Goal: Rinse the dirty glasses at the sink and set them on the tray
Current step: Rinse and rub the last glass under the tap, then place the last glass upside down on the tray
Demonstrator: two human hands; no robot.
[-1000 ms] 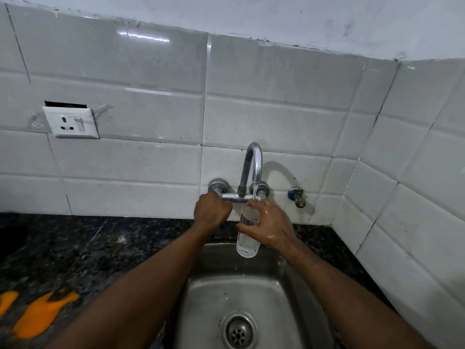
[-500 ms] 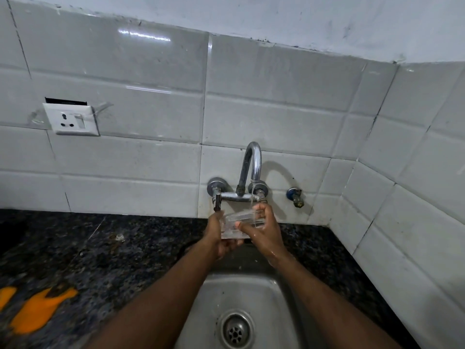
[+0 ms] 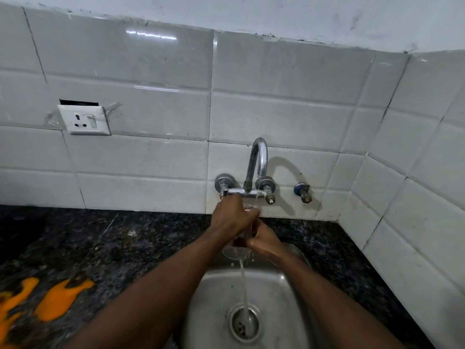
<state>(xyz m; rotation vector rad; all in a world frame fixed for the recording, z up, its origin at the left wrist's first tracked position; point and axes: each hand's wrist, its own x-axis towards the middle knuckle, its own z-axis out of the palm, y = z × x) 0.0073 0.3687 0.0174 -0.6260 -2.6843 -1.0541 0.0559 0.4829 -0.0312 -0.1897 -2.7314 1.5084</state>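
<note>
Glass (image 3: pixel 236 252) is sitting between both hands, directly under the tap (image 3: pixel 259 157) and above the back of the sink (image 3: pixel 216 298). From the left, the left hand (image 3: pixel 232 215) is gripping its upper end, fingers curling over it. From the right, the right hand (image 3: pixel 265 241) is wrapping the lower body, just below the left and touching it.

Long axis is running near vertical. Only the clear lower end and a sliver of the upper rim are showing, so I cannot tell which end is the mouth. A water stream (image 3: pixel 242 280) is running off the lower end toward the drain (image 3: pixel 245 321).

Judgement: rinse in progress. The tray is not in view, so the set-down direction cannot be fixed. The counter (image 3: pixel 125 243) is extending on both sides of the sink, with each hand nearer its own side.
</note>
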